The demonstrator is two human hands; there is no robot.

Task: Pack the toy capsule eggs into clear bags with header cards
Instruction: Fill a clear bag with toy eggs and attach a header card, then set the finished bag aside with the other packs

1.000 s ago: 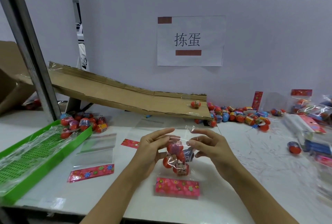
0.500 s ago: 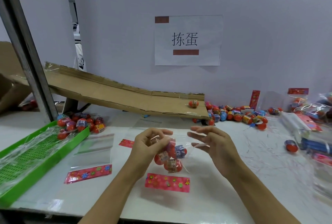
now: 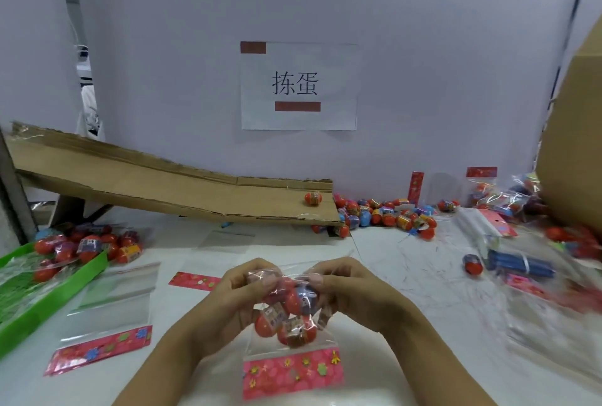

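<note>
Closing a filled clear bag is the step in hand, as I judge it: both hands are working at its open top edge while the capsule eggs are hanging bunched below the fingers, and the pink header card is trailing at the bag's lower end, nearest the wrists. The left hand is curling its fingers over the left part of the top edge and pinching the film; the right hand is pinching the right part likewise, fingertips of the two hands nearly meeting above the eggs.

The next move is probably calling for the mouth to be folded or pressed flat without letting the eggs slide out, then for the header card to be brought over it.

Compared with half a second ago, the right hand, then spread open beside the bag, is now gripping it; the hands are sitting closer together, and the header card, then lying on the table below the fingers, is now hanging nearer the wrists.
</note>
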